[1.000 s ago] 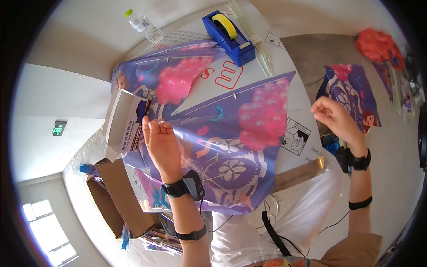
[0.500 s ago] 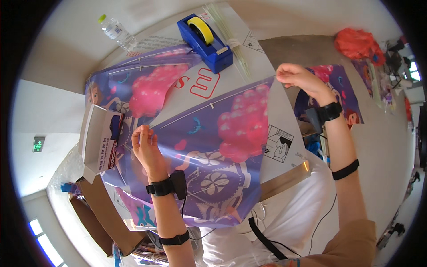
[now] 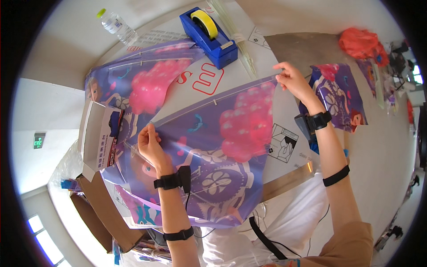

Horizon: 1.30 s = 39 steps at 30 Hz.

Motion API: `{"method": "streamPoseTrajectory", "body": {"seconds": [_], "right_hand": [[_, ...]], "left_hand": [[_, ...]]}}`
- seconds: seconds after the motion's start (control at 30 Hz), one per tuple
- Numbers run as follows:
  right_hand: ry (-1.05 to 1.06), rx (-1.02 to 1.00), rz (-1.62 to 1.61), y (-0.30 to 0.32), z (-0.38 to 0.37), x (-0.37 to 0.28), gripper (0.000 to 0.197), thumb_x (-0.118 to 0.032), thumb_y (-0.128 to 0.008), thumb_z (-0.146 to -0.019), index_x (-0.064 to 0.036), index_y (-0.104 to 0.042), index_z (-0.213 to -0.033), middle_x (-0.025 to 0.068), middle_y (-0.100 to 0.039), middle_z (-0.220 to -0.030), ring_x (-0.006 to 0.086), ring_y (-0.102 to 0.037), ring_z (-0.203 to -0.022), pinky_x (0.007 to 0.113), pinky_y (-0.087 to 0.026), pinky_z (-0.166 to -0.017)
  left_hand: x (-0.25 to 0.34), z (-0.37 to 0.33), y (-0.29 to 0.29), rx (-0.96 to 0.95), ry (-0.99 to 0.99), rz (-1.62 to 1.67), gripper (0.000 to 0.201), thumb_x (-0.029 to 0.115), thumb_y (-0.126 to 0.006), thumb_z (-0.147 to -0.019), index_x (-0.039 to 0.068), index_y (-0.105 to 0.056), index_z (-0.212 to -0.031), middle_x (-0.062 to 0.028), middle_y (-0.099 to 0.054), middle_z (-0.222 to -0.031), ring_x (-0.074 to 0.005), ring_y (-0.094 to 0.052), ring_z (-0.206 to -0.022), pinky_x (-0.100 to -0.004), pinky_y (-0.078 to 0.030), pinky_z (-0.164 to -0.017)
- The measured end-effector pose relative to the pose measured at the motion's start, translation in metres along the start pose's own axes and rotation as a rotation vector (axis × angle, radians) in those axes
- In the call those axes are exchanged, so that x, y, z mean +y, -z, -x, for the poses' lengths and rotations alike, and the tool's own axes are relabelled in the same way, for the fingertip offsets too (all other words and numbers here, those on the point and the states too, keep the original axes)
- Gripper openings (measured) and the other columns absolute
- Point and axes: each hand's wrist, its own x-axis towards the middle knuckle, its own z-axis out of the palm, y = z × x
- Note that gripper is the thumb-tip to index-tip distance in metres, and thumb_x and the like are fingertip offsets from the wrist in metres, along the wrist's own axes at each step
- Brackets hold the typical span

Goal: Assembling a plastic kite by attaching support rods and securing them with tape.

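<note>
Sheet of purple print (image 3: 207,153) lies on the bench (image 3: 238,76) between both hands, its long upper edge slanting from the left hand (image 3: 152,147), which pinches one corner, up to the right hand (image 3: 295,83), whose hold I cannot tell.

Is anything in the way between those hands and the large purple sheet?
Nothing visible is. The left hand is at the far edge of the large purple sheet, the right hand at its far right corner. The blue tape dispenser stands beyond that edge, not between.
</note>
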Motion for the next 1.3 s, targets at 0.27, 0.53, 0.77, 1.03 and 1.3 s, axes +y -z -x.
{"method": "streamPoseTrajectory", "body": {"seconds": [0.27, 0.53, 0.77, 1.03, 1.3], "right_hand": [[0.057, 0.198, 0.140, -0.009, -0.002, 0.031, 0.023, -0.013, -0.062, -0.093, -0.0037, -0.047, -0.107, 0.0090, -0.060, -0.091, 0.0144, -0.059, -0.068, 0.028, -0.048, -0.057], [0.069, 0.245, 0.218, -0.016, -0.001, 0.024, 0.020, -0.011, -0.062, -0.093, -0.0045, -0.047, -0.105, 0.0079, -0.060, -0.087, 0.0154, -0.058, -0.067, 0.030, -0.049, -0.058], [0.074, 0.255, 0.234, -0.011, -0.003, 0.030, 0.021, -0.012, -0.063, -0.092, -0.0038, -0.047, -0.104, 0.0081, -0.059, -0.087, 0.0153, -0.058, -0.068, 0.030, -0.051, -0.057], [0.099, 0.248, 0.210, -0.014, -0.001, 0.031, 0.020, -0.012, -0.062, -0.093, -0.0041, -0.048, -0.104, 0.0081, -0.059, -0.087, 0.0150, -0.058, -0.069, 0.030, -0.050, -0.059], [0.086, 0.258, 0.221, -0.016, -0.002, 0.032, 0.021, -0.012, -0.063, -0.092, -0.0051, -0.049, -0.105, 0.0099, -0.061, -0.087, 0.0193, -0.061, -0.072, 0.033, -0.050, -0.064]], "left_hand": [[0.002, -0.002, -0.007, 0.020, -0.013, -0.115, 0.013, 0.016, -0.072, -0.090, 0.004, -0.069, -0.094, 0.0021, -0.057, -0.070, -0.0047, -0.046, -0.056, -0.0192, -0.034, -0.049], [-0.003, -0.009, -0.003, 0.025, -0.021, -0.172, 0.014, 0.014, -0.075, -0.086, 0.001, -0.072, -0.090, 0.0023, -0.061, -0.073, -0.0047, -0.049, -0.060, -0.0192, -0.039, -0.053], [-0.001, -0.007, -0.005, 0.014, -0.023, -0.209, 0.015, 0.014, -0.076, -0.086, 0.000, -0.072, -0.088, 0.0021, -0.062, -0.071, -0.0043, -0.049, -0.059, -0.0189, -0.039, -0.053], [0.001, -0.004, 0.000, 0.005, -0.023, -0.273, 0.015, 0.014, -0.076, -0.086, 0.000, -0.073, -0.087, 0.0034, -0.059, -0.068, -0.0035, -0.047, -0.058, -0.0183, -0.037, -0.052], [0.006, 0.001, 0.000, 0.013, -0.049, -0.343, 0.016, 0.015, -0.076, -0.086, 0.000, -0.073, -0.088, 0.0033, -0.059, -0.067, -0.0036, -0.048, -0.058, -0.0184, -0.036, -0.051]]}}
